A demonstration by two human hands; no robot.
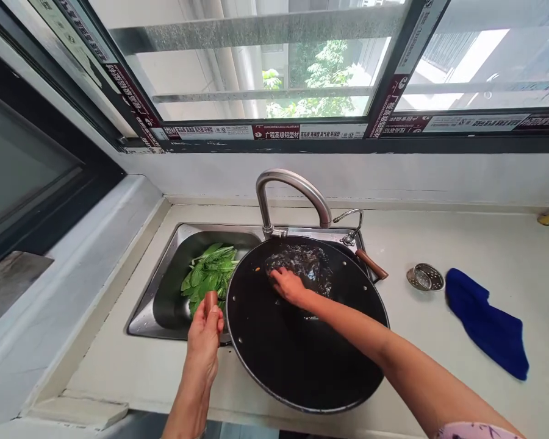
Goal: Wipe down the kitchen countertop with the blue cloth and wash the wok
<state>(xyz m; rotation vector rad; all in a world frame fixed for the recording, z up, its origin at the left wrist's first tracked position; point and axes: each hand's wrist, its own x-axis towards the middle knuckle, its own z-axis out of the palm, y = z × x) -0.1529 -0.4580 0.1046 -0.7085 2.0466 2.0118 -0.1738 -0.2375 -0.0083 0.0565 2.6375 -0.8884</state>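
A large black wok [302, 366] stands tilted over the right part of the sink, with water splashing on its upper inner wall. My left hand [204, 332] is closed around one of its wooden handles [211, 300]; the other wooden handle [371, 264] sticks out at the far right. Inside the wok, my right hand [289, 285] reaches to the wet wall beside the moving water, its fingers partly spread and holding nothing I can see. A curved metal faucet [295, 178] arches above the wok's far rim. A small orange bit [257, 268] clings to the inner wall.
Green leafy vegetables [213, 274] lie in the left sink basin [168, 305]. On the counter [421, 341] to the right are a metal sink strainer [425, 277] and a blue cloth [487, 323]. A small thin tap [357, 222] stands behind the wok, below the window.
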